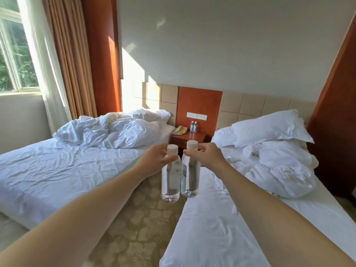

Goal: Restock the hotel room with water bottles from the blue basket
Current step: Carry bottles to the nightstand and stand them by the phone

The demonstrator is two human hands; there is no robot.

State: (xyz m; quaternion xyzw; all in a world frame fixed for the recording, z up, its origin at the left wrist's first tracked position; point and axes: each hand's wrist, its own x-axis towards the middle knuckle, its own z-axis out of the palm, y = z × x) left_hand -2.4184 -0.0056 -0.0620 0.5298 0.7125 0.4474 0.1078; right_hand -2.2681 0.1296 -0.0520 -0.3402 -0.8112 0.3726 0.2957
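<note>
Clear plastic left bottle (170, 182) and right bottle (189, 180) held up side by side in mid-air, over the carpet (142, 228) strip between two beds. Left hand (154, 160) grips the left bottle at its shoulder just under the white cap, fingers and thumb curled round it. Right hand (209, 158) grips the right bottle the same way, thumb tip at the neck. Both bottles upright, bodies hanging below the hands, touching or nearly so, can't tell which. Both look full, caps on. Pale green-blue label shows on the right bottle.

Ahead, wooden nightstand (189, 137) between the bed heads, against an orange-brown wall panel (200, 101). On it, two small bottles (193, 126) stand together at the back, with a beige telephone (181, 130) just to their left. White switch plate (196, 116) on the panel above them.

Left bed (57, 170): white sheet, rumpled duvet and pillow piled at the head. Right bed (221, 228): white sheet, big pillow (269, 128) at the head, crumpled duvet (279, 170) in front of it. Tan padded headboard (250, 105) behind. Window (17, 54) far left, white sheer and tan curtains (71, 54) beside it, sun patch on the wall
</note>
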